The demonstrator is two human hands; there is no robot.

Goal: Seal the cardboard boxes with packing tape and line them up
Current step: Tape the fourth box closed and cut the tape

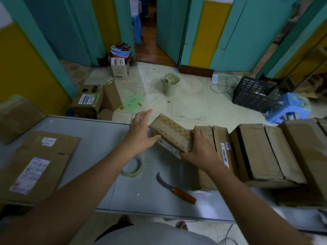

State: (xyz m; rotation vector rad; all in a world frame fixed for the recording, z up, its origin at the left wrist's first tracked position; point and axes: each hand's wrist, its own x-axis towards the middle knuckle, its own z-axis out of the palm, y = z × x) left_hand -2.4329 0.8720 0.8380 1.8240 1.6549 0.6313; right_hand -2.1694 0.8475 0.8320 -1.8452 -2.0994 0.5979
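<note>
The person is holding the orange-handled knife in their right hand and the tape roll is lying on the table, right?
Not quite. The knife lies on the table; the right hand grips the small patterned box. The tape roll does lie on the table. The head view shows it.

Dim indoor light, soft blur, edges bowed.

Left hand (141,133) open, fingers straight; right hand (200,149) curled, gripping.
</note>
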